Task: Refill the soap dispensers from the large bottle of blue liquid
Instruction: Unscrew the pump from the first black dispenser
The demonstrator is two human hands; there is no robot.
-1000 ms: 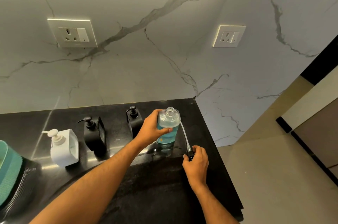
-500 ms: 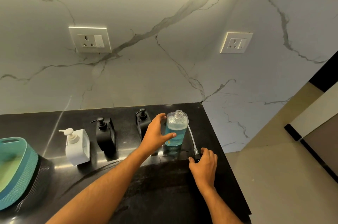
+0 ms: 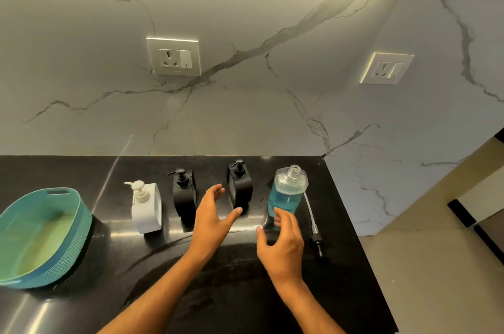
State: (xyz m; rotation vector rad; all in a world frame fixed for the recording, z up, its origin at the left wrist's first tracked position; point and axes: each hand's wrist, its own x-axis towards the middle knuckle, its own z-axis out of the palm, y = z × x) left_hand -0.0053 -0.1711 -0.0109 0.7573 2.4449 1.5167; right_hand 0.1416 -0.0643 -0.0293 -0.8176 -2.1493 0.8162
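A clear bottle of blue liquid point(image 3: 286, 196) stands uncapped on the black counter point(image 3: 245, 292) at the right. Its pump with a long tube point(image 3: 313, 222) lies flat just right of it. Three dispensers stand in a row to its left: a white one point(image 3: 146, 207) and two black ones point(image 3: 185, 193) point(image 3: 240, 186). My left hand point(image 3: 212, 217) hovers open in front of the right-hand black dispenser, touching nothing. My right hand point(image 3: 282, 241) is open just in front of the bottle's base, fingers spread.
A teal plastic basket point(image 3: 79, 224) sits at the counter's left. Two wall sockets point(image 3: 174, 57) point(image 3: 386, 68) are set in the marble backsplash. The counter ends at the right, with beige floor point(image 3: 436, 279) beyond its edge.
My left hand let go of the bottle and moved left toward the black dispenser. My right hand released the pump on the counter and moved left to the bottle's base.
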